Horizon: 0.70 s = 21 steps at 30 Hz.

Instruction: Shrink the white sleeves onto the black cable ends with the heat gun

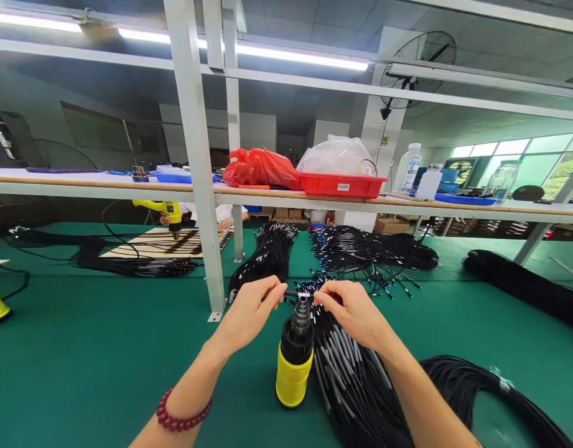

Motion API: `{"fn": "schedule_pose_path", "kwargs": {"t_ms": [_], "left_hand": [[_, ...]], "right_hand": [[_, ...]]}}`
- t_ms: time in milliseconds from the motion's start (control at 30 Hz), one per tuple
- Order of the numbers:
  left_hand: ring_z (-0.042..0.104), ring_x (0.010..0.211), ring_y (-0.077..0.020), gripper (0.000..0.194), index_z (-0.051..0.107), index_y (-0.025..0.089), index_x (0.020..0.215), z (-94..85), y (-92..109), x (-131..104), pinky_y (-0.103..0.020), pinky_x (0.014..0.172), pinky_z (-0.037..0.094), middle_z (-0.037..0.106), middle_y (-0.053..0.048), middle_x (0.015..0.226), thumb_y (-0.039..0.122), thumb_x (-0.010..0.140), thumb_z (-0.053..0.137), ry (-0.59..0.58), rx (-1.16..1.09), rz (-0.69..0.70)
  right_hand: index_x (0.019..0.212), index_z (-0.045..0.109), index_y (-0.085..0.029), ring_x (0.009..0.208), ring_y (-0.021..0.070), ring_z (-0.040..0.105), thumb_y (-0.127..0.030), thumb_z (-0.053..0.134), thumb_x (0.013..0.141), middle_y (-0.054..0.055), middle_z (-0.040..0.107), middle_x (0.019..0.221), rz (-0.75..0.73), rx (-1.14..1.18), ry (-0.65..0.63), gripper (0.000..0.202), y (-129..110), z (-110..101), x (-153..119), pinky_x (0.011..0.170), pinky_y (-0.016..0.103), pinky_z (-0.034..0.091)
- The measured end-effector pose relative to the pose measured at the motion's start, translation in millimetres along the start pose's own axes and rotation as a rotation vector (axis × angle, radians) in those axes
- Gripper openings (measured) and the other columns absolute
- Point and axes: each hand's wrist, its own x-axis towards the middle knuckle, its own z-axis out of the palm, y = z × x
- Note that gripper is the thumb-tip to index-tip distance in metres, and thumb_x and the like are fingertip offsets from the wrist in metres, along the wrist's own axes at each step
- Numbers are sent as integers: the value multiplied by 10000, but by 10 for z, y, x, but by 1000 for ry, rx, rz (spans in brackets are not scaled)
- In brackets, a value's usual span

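Between my hands a thin black cable [292,292] with a short white sleeve [303,295] is held roughly level. My left hand [249,311] pinches the cable left of the sleeve; a dark red bead bracelet [183,423] circles that wrist. Fingers of my right hand [351,311] are closed on the cable at the sleeve's right end. Just below the sleeve points the metal nozzle [300,317] of a yellow and black heat gun [293,373], which stands upright on the green table. Right of the gun lies a large bundle of black cables [361,379] with grey sleeves.
More black cable bundles [267,249] lie at the back and right. A white shelf post [197,155] rises left of my hands. On the shelf sit a red tray [342,185] and a red bag [262,168]. Across the table, another person's hand [165,219] holds a yellow heat gun [173,211].
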Motion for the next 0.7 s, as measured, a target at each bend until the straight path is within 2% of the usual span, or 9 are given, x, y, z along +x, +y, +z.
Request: {"fn": "schedule_pose_path", "kwargs": {"t_ms": [100,333,533,700], "left_hand": [[418,595,-136,425,479,191,663,17,-21,0,-260,568,303,496,28,632,446,978,352,4,-3,-24],[485,727,-147,217,548,195,823,20,-18,0,-250,635,360,556,24,761,376,929,495,13,-110,-31],[452,608,-133,344,512,190,737,42,16,31,-250,564,330,520,38,632,460,942,451,-1,-196,-89],[474,622,-134,298,531,183,735,45,10,35,-252,576,344,534,33,636,417,918,505,17,-225,-89]], "right_hand": [[673,604,-182,561,131,432,-276,492,939,-26,565,599,-7,19,4,304,7,10,7,551,254,283],[685,556,-183,605,133,478,-207,533,886,-24,583,647,-29,123,43,203,24,34,15,582,244,330],[683,560,-181,605,132,476,-214,530,895,-24,584,649,-30,128,42,217,-8,14,1,574,243,330],[706,636,-177,589,130,448,-254,486,944,-25,570,623,-46,38,-9,291,8,-20,-17,562,252,292]]}}
